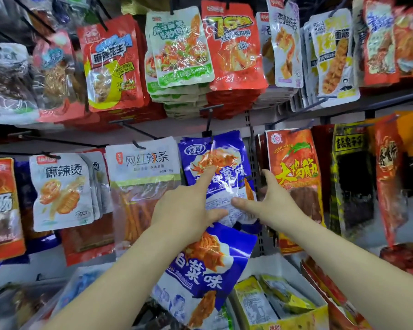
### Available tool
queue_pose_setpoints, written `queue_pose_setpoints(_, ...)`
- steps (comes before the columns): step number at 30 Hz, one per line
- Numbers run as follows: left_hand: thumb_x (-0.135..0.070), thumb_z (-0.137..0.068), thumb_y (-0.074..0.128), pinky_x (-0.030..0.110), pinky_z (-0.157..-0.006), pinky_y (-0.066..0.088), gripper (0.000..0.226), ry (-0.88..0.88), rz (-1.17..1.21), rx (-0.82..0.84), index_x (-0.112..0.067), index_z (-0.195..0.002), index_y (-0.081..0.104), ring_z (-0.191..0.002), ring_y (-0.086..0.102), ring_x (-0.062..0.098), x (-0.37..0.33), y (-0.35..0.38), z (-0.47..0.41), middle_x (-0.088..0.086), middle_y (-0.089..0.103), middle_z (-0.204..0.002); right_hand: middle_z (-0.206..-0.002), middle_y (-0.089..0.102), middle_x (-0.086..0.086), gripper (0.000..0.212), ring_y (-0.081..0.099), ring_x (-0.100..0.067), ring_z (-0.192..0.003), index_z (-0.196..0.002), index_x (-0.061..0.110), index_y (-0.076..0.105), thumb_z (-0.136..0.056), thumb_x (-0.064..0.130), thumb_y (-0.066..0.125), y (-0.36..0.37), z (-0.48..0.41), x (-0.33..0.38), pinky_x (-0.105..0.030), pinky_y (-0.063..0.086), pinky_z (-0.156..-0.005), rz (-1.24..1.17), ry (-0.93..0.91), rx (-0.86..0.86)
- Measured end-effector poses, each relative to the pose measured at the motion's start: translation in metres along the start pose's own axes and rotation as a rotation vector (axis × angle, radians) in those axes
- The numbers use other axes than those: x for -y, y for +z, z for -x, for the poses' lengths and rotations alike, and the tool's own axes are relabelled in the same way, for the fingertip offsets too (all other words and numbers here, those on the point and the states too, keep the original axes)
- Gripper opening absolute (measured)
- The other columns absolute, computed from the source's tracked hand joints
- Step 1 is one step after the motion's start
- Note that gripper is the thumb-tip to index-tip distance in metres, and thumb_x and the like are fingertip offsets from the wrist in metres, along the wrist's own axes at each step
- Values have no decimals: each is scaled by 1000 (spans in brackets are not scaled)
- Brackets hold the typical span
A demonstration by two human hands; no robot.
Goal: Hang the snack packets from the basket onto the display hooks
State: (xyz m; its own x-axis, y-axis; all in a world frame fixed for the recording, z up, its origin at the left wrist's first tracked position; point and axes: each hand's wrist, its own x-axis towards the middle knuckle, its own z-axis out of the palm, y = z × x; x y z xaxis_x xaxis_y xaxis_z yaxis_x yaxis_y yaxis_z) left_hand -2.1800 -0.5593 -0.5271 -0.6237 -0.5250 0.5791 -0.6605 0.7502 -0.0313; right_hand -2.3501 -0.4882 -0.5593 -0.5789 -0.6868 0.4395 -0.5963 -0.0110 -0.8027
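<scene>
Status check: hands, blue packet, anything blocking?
Left hand index presses blue packet, grip unclear. Right hand pinches its right edge. Packet top at hook, seating unclear. Lower packet beneath; nothing blocking.

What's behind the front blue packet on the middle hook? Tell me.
Behind the front blue packet, more blue packets peek out at the top, and the right hand's fingers reach behind its right edge. How many hang there is covered.
</scene>
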Motion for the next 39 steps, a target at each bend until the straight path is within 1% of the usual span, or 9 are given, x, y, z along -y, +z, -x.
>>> queue_pose_setpoints(4,-55,-81,65,29,-76,45,36,-10,268,19,-33,-110,68,-91,61,14,-4,-20,7,-4,69,-102,-134,51,-3,72,52,-15,-114,-144,22,36,-85,51,65,-10,13,12,-38,47,-95,43,-60,-126)
queue_pose_setpoints(6,-42,-81,72,28,-71,46,14,-65,569,-13,-28,-84,76,-76,62,9,-1,-26,4,-10,70,-77,-123,63,1,58,60,-13,-107,-127,27,54,-81,63,56,-22,24,26,-39,50,-94,-227,-13,-28)
queue_pose_setpoints(8,-29,-81,75,29,-71,49,8,-135,825,-87,-28,-73,76,-70,65,7,5,-27,-4,-11,71,-68,-104,74,3,64,69,-15,-98,-107,32,68,-63,75,52,-35,37,38,-42,52,-92,-528,127,314)
queue_pose_setpoints(11,-22,-79,78,34,-72,56,6,-203,1016,-199,-25,-74,76,-75,71,14,6,-26,-16,-5,74,-73,-101,75,-9,33,72,-23,-88,-101,20,71,-77,41,66,-39,42,45,-39,59,-79,-640,31,482)
queue_pose_setpoints(16,-21,-76,80,14,-55,45,13,-171,998,-275,-28,-68,72,-56,61,-3,5,-34,-33,-10,71,-64,-94,72,-23,3,60,-30,-75,-87,11,72,-87,11,69,-27,12,60,-55,52,-77,-493,-52,89)
queue_pose_setpoints(22,-31,-74,81,23,-55,49,8,-146,877,-244,-27,-72,76,-56,66,4,11,-60,-58,-8,72,-63,-76,73,-5,7,65,-13,-54,-91,10,71,-88,16,70,-27,-4,85,-23,51,-51,-462,-126,26)
queue_pose_setpoints(26,-33,-79,77,25,-62,51,7,-104,746,-313,-26,-78,76,-69,66,5,7,-63,-71,-12,72,-74,-84,75,-14,15,71,-25,-68,-96,9,70,-86,21,72,-21,-15,90,-33,57,-63,-496,-87,-34)
queue_pose_setpoints(33,-32,-81,75,29,-67,53,6,-72,711,-234,-27,-79,76,-71,67,9,9,-62,-81,-9,72,-74,-77,74,-5,8,68,-12,-53,-89,15,69,-87,22,72,-17,-21,85,-19,51,-43,-502,-60,-64)
queue_pose_setpoints(39,-35,-89,66,28,-72,52,15,-54,654,-184,-24,-84,76,-76,66,7,10,-65,-84,-7,73,-79,-79,75,-5,16,72,-20,-64,-93,12,68,-85,26,73,-11,-24,81,-28,56,-56,-491,-25,-86)
